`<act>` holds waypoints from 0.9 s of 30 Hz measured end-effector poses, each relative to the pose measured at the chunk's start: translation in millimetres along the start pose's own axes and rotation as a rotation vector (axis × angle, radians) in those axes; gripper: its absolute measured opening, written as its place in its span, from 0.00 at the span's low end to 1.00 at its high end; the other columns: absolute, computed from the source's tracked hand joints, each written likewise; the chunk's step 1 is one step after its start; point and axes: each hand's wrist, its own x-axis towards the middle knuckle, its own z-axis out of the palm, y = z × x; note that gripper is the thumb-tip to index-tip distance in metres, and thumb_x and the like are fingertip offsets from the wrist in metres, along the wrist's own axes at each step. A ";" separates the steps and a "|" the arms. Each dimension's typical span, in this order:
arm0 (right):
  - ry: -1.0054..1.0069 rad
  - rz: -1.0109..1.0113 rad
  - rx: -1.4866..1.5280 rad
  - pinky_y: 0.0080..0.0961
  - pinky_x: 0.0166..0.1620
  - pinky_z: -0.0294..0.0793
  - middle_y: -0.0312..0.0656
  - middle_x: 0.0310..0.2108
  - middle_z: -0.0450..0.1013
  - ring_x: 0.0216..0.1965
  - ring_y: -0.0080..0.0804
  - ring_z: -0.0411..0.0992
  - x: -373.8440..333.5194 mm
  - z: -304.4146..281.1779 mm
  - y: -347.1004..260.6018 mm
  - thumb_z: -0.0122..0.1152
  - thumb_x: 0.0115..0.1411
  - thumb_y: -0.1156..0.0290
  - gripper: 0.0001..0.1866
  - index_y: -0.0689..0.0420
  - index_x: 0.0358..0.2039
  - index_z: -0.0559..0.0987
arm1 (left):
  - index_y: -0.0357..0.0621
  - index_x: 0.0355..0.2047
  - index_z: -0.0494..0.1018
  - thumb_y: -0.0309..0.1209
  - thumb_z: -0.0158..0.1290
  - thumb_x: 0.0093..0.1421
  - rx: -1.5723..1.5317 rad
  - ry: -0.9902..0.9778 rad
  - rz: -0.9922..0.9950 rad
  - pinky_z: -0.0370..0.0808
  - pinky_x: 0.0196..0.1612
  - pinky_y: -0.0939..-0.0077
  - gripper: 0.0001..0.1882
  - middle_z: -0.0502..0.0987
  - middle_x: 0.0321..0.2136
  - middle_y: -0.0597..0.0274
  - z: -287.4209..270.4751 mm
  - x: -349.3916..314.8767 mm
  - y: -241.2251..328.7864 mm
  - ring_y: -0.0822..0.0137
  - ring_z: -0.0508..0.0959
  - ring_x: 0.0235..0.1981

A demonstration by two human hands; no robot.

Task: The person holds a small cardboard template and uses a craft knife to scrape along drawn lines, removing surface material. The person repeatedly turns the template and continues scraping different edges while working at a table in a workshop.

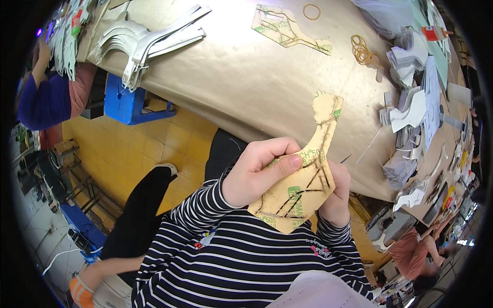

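A yellowish card template (303,192) with a narrow neck, green print and several dark slits is held up in front of my chest, above the table's near edge. My left hand (259,172) grips its left side, thumb on the front face and fingers curled behind. Partly hidden behind the template's right edge is my right hand (336,197), with its fingers closed. A thin, dark pointed tool (346,158) sticks out above that hand; most of it is hidden. Another slitted template (290,31) lies flat at the table's far side.
Near it lie a single rubber band (311,12) and a bunch of rubber bands (362,51). White cut pieces (138,41) are stacked at the far left; more piles (408,110) line the right. A blue stool (123,100) stands below the table edge. People sit on both sides.
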 end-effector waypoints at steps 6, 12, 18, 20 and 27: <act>0.265 0.015 0.237 0.16 0.34 0.74 0.39 0.29 0.78 0.29 0.20 0.76 -9.7 30.2 2.2 0.49 0.62 0.78 0.16 0.68 0.49 0.73 | 0.37 0.33 0.71 0.33 0.46 0.69 -0.099 0.101 0.064 0.66 0.30 0.86 0.11 0.71 0.24 0.71 10.0 -0.9 -10.3 0.83 0.67 0.27; 0.248 -0.111 0.142 0.17 0.31 0.73 0.41 0.26 0.77 0.26 0.23 0.76 -4.8 30.8 1.7 0.51 0.60 0.77 0.13 0.67 0.45 0.74 | 0.39 0.30 0.69 0.32 0.45 0.69 -0.158 0.137 0.063 0.63 0.28 0.87 0.11 0.69 0.23 0.72 13.5 -4.5 -11.0 0.84 0.65 0.26; -0.061 -0.079 -0.153 0.23 0.25 0.70 0.47 0.18 0.71 0.19 0.40 0.73 2.7 -4.1 -7.0 0.50 0.52 0.83 0.10 0.66 0.36 0.77 | 0.39 0.29 0.68 0.33 0.46 0.69 -0.205 -0.008 -0.071 0.63 0.28 0.88 0.13 0.69 0.22 0.74 4.6 -8.2 0.7 0.86 0.64 0.26; -0.106 -0.096 -0.176 0.25 0.23 0.68 0.48 0.17 0.69 0.19 0.42 0.72 3.3 -10.3 -7.5 0.50 0.50 0.85 0.11 0.66 0.34 0.77 | 0.40 0.29 0.69 0.33 0.46 0.69 -0.202 -0.047 -0.089 0.63 0.28 0.88 0.13 0.69 0.23 0.75 2.5 -7.7 3.3 0.86 0.65 0.26; -0.214 -0.015 -0.042 0.23 0.25 0.69 0.46 0.19 0.72 0.20 0.34 0.74 5.6 -18.6 -1.1 0.50 0.55 0.84 0.10 0.66 0.37 0.77 | 0.40 0.31 0.70 0.34 0.46 0.69 -0.353 -0.112 -0.169 0.64 0.29 0.88 0.12 0.70 0.24 0.75 0.2 -5.7 1.6 0.86 0.65 0.26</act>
